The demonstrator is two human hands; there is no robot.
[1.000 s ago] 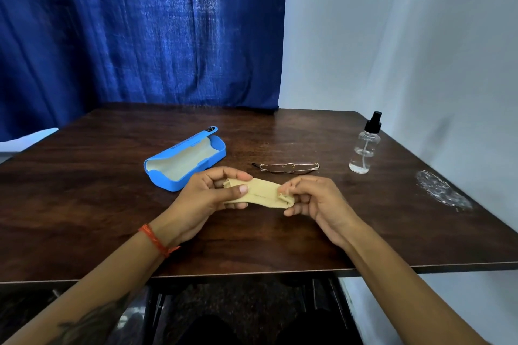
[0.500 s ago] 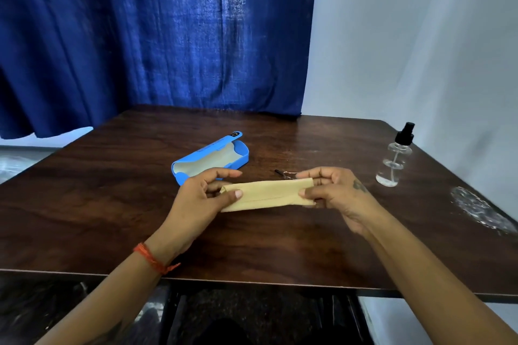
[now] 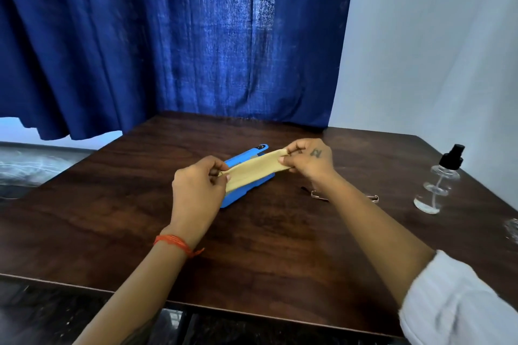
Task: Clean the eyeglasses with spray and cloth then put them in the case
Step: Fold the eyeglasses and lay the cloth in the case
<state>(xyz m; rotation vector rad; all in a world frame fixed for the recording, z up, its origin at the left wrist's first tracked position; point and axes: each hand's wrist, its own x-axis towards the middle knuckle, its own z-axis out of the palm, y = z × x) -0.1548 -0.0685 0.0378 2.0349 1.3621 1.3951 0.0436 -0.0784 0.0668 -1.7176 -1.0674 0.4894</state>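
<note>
On the dark wooden table (image 3: 266, 235) I saw the blue case (image 3: 246, 190) lying open, the spray bottle (image 3: 438, 185) standing well apart to the right. My left hand (image 3: 196, 190) and right hand (image 3: 308, 161) each pinched an end of the tan cloth (image 3: 252, 169), stretched above the case. The eyeglasses (image 3: 372, 198) lay on the table (mostly hidden under my right forearm).

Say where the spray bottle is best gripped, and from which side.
Grip the spray bottle around its clear round body, below the black pump head, coming from its left side with the right hand. It stands upright, with nothing close beside it.
</note>
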